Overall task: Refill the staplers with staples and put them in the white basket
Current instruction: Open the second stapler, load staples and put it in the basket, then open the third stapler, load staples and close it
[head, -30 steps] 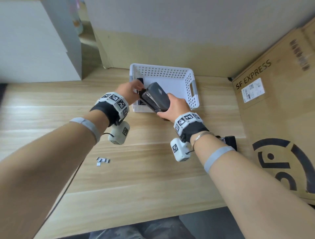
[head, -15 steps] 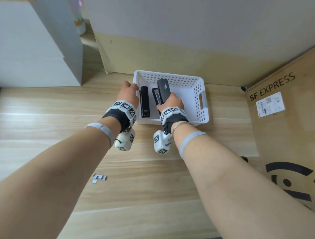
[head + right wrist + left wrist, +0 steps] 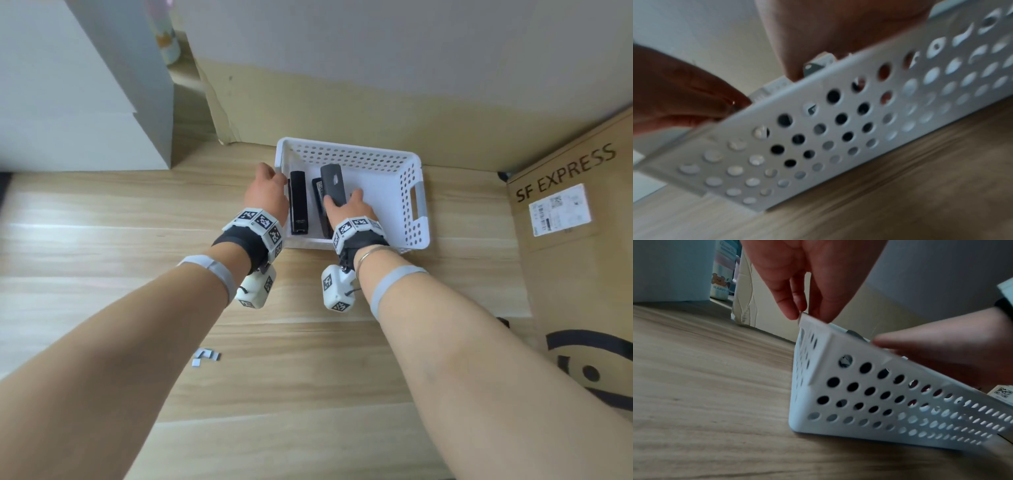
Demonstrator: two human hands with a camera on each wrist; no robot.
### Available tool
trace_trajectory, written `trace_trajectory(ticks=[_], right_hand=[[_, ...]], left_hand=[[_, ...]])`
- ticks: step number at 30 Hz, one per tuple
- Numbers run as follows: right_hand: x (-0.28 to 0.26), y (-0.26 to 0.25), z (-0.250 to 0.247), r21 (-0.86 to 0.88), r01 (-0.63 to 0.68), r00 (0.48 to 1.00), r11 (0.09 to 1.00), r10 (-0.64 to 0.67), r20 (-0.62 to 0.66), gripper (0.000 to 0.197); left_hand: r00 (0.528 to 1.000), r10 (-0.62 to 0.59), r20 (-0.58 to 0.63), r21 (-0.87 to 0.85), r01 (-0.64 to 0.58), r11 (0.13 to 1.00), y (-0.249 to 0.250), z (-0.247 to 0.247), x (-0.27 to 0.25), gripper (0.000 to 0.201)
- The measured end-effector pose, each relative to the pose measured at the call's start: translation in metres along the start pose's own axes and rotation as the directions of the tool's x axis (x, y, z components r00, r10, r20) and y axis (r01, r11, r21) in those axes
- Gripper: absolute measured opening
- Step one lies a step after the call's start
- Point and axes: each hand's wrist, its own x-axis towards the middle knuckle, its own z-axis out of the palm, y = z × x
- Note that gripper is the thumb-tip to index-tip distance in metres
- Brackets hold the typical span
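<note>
The right hand holds the grey stapler inside the white basket, at the worktop's far edge. The stapler's long axis runs away from the wrist, parallel to the black stapler lying beside it. The left hand is nearer the basket's left rim. Only the left wrist view shows its fingertips pinching that rim's corner; the head view alone shows both staplers.
</note>
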Motion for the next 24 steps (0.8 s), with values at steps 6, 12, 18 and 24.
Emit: trace_trajectory(ticks=[6, 12, 18, 24], right_hand=[[-0.029, 0.038, -0.039, 0.027, 0.005, 0.969, 1.0, 0.002, -0.245, 0.032], [-0.063, 0.123, -0.062, -0.068, -0.185, 0.937, 0.98, 0.155, -0.312, 0.032], [-0.095, 0.204, -0.074, -0.166, -0.396, 0.902, 0.903, 0.35, -0.253, 0.05], [-0.112, 0.243, -0.077, -0.049, -0.375, 0.899, 0.926, 0.35, -0.263, 0.059]], left_hand=[[0.998, 0.069, 0.001, 0.007, -0.069, 0.998, 0.011, -0.001, -0.026, 0.038], [0.979, 0.202, -0.025, -0.095, -0.204, 0.974, 0.029, 0.023, -0.072, 0.034], [0.952, 0.298, 0.065, -0.121, -0.288, 0.95, 0.036, 0.059, -0.113, 0.032], [0.936, 0.292, 0.195, -0.074, -0.283, 0.956, 0.031, 0.082, -0.134, 0.032]])
